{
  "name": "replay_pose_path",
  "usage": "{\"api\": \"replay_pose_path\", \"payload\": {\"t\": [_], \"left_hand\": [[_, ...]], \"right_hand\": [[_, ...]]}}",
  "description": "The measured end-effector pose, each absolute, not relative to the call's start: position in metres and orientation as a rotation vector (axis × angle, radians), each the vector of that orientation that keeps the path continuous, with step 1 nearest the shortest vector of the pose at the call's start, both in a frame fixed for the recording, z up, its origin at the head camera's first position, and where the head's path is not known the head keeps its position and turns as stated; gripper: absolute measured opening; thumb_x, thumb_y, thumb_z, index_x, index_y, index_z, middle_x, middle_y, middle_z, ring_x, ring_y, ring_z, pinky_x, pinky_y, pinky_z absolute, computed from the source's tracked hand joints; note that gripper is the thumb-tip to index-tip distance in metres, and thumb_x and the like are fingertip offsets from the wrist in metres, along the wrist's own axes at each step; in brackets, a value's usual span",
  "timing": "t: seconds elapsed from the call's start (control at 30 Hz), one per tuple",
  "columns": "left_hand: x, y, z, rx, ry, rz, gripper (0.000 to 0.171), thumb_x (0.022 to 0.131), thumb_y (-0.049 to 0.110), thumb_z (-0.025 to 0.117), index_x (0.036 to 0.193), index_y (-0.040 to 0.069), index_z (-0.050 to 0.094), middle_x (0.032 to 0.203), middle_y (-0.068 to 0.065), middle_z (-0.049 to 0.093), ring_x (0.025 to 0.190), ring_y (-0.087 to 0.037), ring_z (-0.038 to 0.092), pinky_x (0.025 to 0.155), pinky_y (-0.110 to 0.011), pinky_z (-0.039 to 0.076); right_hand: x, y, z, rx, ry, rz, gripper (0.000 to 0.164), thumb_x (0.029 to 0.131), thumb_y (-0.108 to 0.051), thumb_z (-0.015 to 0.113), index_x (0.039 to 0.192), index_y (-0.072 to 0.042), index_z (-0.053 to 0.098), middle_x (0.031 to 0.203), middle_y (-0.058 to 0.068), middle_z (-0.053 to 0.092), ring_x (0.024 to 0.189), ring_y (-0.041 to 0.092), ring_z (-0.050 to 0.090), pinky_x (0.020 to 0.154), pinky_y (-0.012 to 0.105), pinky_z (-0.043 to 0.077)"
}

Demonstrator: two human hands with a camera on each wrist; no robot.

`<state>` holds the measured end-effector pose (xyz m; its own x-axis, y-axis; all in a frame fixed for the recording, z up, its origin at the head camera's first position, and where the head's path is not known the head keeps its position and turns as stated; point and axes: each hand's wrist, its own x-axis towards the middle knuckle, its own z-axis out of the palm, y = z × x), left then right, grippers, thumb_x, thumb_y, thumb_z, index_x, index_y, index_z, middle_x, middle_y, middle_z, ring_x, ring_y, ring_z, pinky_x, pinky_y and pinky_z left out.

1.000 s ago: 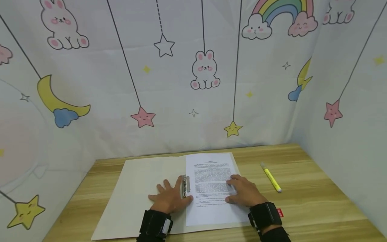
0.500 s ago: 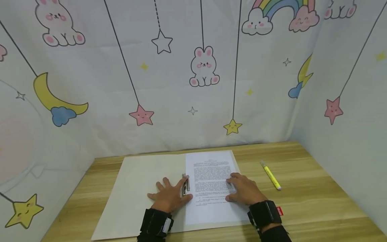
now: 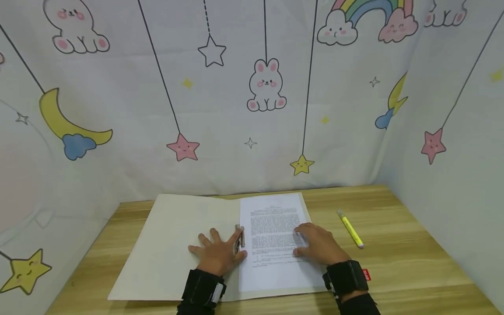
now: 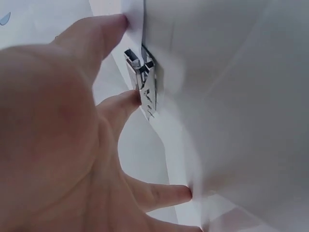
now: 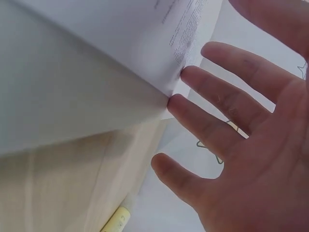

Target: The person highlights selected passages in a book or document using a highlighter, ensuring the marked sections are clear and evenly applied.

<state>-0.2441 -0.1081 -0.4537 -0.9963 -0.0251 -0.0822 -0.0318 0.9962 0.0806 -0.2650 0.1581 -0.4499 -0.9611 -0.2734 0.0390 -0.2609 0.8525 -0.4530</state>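
A cream file folder [image 3: 161, 249] lies spread on the table, its left cover raised slightly, with a shadow under the lower edge. On its right half rests a printed sheet of paper [image 3: 275, 278]. My left hand [image 3: 218, 258] is splayed at the fold; in the left wrist view one fingertip touches the metal clip [image 4: 147, 89], the thumb rests on the paper's edge, and other fingertips touch the cover. My right hand [image 3: 323, 245] rests on the paper's right side, fingers extended; the right wrist view shows two fingertips touching near the sheet's edge.
A yellow highlighter [image 3: 350, 229] lies on the wooden table [image 3: 401, 262], right of the folder. A white cloth backdrop [image 3: 220, 170] with cartoon prints stands behind and at both sides. A small red tag [image 3: 366, 274] shows beside the right wristband [image 3: 346, 278].
The folder's left cover has risen a little off the table at its outer side. Both hands have stayed nearly in place. The whole head view has shifted slightly.
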Motion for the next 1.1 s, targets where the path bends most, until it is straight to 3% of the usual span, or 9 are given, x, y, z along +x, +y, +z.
{"api": "replay_pose_path", "payload": {"t": [0.33, 0.47, 0.57, 0.77, 0.9, 1.1], "left_hand": [[-0.243, -0.103, -0.445, -0.031, 3.051, -0.025, 0.07, 0.087, 0.065, 0.058, 0.15, 0.038, 0.04, 0.144, -0.038, 0.039, 0.128, -0.071, 0.029, 0.094, -0.087, 0.024], [-0.243, -0.101, -0.443, -0.034, 3.051, -0.078, 0.071, 0.088, 0.065, 0.057, 0.151, 0.038, 0.039, 0.145, -0.037, 0.04, 0.129, -0.07, 0.028, 0.098, -0.083, 0.024], [-0.242, -0.099, -0.441, -0.022, 3.068, -0.082, 0.07, 0.088, 0.065, 0.058, 0.15, 0.036, 0.041, 0.144, -0.037, 0.04, 0.13, -0.069, 0.029, 0.101, -0.079, 0.026], [-0.242, -0.094, -0.441, 0.004, 3.111, -0.088, 0.07, 0.087, 0.064, 0.06, 0.149, 0.035, 0.044, 0.144, -0.037, 0.041, 0.132, -0.067, 0.029, 0.105, -0.075, 0.027], [-0.242, -0.092, -0.441, 0.033, 3.159, -0.099, 0.069, 0.088, 0.064, 0.059, 0.149, 0.037, 0.043, 0.147, -0.034, 0.042, 0.135, -0.064, 0.029, 0.105, -0.075, 0.029], [-0.245, -0.089, -0.442, 0.209, 3.297, 0.076, 0.065, 0.092, 0.052, 0.063, 0.15, 0.032, 0.043, 0.149, -0.03, 0.042, 0.137, -0.059, 0.032, 0.1, -0.076, 0.033]], "right_hand": [[-0.269, 0.17, -0.437, -0.413, 3.018, -0.889, 0.049, 0.083, -0.014, 0.082, 0.127, 0.0, 0.064, 0.132, 0.02, 0.063, 0.127, 0.04, 0.054, 0.105, 0.059, 0.044], [-0.271, 0.186, -0.431, -0.326, 3.052, -0.984, 0.045, 0.088, -0.013, 0.076, 0.129, 0.001, 0.063, 0.134, 0.022, 0.061, 0.127, 0.044, 0.053, 0.102, 0.062, 0.045], [-0.272, 0.207, -0.431, -0.282, 3.151, -1.011, 0.041, 0.089, -0.011, 0.074, 0.126, 0.004, 0.064, 0.127, 0.025, 0.063, 0.121, 0.047, 0.054, 0.096, 0.064, 0.047], [-0.268, 0.25, -0.443, 0.006, 3.336, -0.911, 0.034, 0.085, -0.005, 0.074, 0.114, 0.011, 0.066, 0.11, 0.035, 0.059, 0.097, 0.054, 0.05, 0.069, 0.06, 0.046], [-0.267, 0.266, -0.453, 0.19, 3.25, -0.882, 0.037, 0.086, -0.006, 0.07, 0.117, 0.013, 0.062, 0.111, 0.038, 0.055, 0.094, 0.056, 0.049, 0.066, 0.058, 0.043], [-0.265, 0.275, -0.46, 0.16, 3.193, -0.873, 0.034, 0.086, 0.0, 0.068, 0.114, 0.018, 0.06, 0.101, 0.038, 0.058, 0.089, 0.053, 0.057, 0.066, 0.058, 0.049]]}}
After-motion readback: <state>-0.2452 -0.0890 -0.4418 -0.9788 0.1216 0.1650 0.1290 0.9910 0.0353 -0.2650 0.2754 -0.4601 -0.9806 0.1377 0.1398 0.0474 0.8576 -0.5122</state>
